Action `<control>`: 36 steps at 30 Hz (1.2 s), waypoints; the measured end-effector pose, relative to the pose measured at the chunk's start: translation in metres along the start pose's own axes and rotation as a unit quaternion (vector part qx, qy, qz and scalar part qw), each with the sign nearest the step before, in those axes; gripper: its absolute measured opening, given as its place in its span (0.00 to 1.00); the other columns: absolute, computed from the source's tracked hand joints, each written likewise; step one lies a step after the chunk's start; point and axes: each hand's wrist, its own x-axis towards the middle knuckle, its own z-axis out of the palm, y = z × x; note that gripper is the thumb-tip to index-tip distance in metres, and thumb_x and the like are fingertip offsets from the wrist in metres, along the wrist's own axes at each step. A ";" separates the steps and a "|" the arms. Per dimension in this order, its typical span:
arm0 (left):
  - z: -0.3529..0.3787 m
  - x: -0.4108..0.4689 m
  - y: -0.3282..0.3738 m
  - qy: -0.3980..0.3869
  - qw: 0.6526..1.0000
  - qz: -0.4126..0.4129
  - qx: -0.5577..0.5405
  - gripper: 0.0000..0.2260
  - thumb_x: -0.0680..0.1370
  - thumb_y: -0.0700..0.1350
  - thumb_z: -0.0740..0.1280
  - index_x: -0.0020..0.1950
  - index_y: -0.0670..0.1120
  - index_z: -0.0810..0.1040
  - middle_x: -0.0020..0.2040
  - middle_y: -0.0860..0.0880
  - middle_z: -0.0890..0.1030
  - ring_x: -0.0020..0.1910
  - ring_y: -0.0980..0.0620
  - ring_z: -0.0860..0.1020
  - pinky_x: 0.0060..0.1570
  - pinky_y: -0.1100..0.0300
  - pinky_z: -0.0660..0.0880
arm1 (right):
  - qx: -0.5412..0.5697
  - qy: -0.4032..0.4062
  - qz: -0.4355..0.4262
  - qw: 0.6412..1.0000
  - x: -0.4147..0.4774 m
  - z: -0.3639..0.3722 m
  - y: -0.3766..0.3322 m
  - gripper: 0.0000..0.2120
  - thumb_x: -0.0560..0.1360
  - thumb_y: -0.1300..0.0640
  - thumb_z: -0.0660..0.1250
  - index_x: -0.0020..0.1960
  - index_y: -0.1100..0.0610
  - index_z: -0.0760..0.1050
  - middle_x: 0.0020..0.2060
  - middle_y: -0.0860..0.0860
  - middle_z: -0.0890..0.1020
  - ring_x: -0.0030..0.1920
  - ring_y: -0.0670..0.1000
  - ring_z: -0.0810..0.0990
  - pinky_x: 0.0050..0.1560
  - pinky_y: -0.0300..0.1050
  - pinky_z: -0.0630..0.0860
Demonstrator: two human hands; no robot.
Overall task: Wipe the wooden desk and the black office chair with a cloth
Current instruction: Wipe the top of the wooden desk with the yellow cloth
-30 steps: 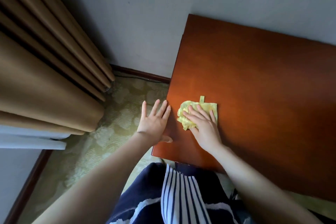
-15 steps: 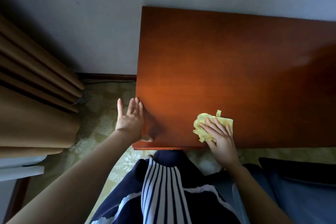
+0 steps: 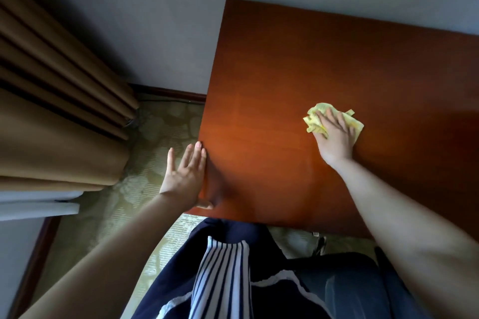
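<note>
A view from above, looking down at a person's two bare arms over a polished reddish-brown wooden desk (image 3: 324,65), which fills the centre and right of the frame and stands against a grey wall (image 3: 155,21); the right hand (image 3: 335,137), right of centre, lies flat with fingers extended and slightly spread, pressing a crumpled pale yellow cloth (image 3: 315,116) onto the desk top; the cloth shows beyond the fingertips and to either side of the hand, with a small loop tab at its upper right. The left hand (image 3: 185,176), at centre left, is open with fingers straight and close together, resting against the desk's left edge, its thumb lying on the top near the front corner; it has hold of nothing.

Judging from this view, the desk wiping is under way; the cloth sits in the middle part of the top, and nothing on the glossy surface tells wiped wood from unwiped, so how much is covered cannot be told; the far strip along the wall and the darker right side may remain. The black office chair (image 3: 363,280), only partly seen at lower right beneath the right arm, is not being touched and, as a judgement, is yet to be wiped.

At left hang tan pleated curtains (image 3: 51,98); below them a pale patterned carpet (image 3: 155,142); at bottom centre, navy clothing with white stripes (image 3: 220,280). No brand, label or readable writing appears anywhere.
</note>
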 end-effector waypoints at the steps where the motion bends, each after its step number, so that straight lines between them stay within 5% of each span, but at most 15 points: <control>1: 0.000 0.000 0.000 0.000 1.000 0.001 0.001 0.57 0.67 0.71 0.63 0.75 0.38 0.33 0.76 0.42 0.34 0.76 0.46 0.35 0.70 0.37 0.38 | -0.008 0.001 0.007 1.000 0.009 0.000 -0.005 0.24 0.80 0.51 0.60 0.74 0.44 0.61 0.76 0.46 0.58 0.76 0.49 0.49 0.74 0.56 0.47; 5: -0.002 0.001 -0.002 0.000 1.000 0.000 0.000 0.58 0.67 0.70 0.65 0.75 0.38 0.33 0.76 0.43 0.33 0.76 0.47 0.35 0.70 0.38 0.37 | 0.016 0.004 0.042 0.999 0.028 0.007 -0.039 0.23 0.81 0.50 0.58 0.74 0.42 0.59 0.76 0.44 0.55 0.77 0.50 0.46 0.74 0.56 0.41; 16: -0.005 0.004 -0.014 0.000 0.998 0.044 0.041 0.58 0.67 0.71 0.64 0.75 0.37 0.34 0.77 0.42 0.35 0.75 0.47 0.34 0.69 0.40 0.33 | 0.018 -0.026 -0.100 0.994 -0.061 0.068 -0.152 0.24 0.79 0.49 0.60 0.74 0.40 0.59 0.75 0.40 0.56 0.76 0.46 0.47 0.74 0.52 0.40; 26: 0.000 0.005 -0.043 0.009 0.990 0.128 0.053 0.57 0.67 0.72 0.63 0.76 0.40 0.34 0.77 0.44 0.34 0.75 0.46 0.34 0.70 0.37 0.35 | 0.076 0.056 -0.065 0.993 -0.171 0.108 -0.183 0.28 0.74 0.59 0.67 0.72 0.44 0.66 0.73 0.43 0.63 0.76 0.48 0.53 0.75 0.53 0.45; 36: 0.009 0.007 -0.029 0.021 0.989 0.085 0.117 0.62 0.64 0.74 0.64 0.73 0.35 0.32 0.76 0.39 0.34 0.75 0.44 0.34 0.67 0.33 0.35 | 0.059 0.046 -0.093 0.993 -0.224 0.099 -0.124 0.30 0.71 0.65 0.63 0.70 0.48 0.69 0.72 0.43 0.66 0.75 0.45 0.55 0.74 0.50 0.46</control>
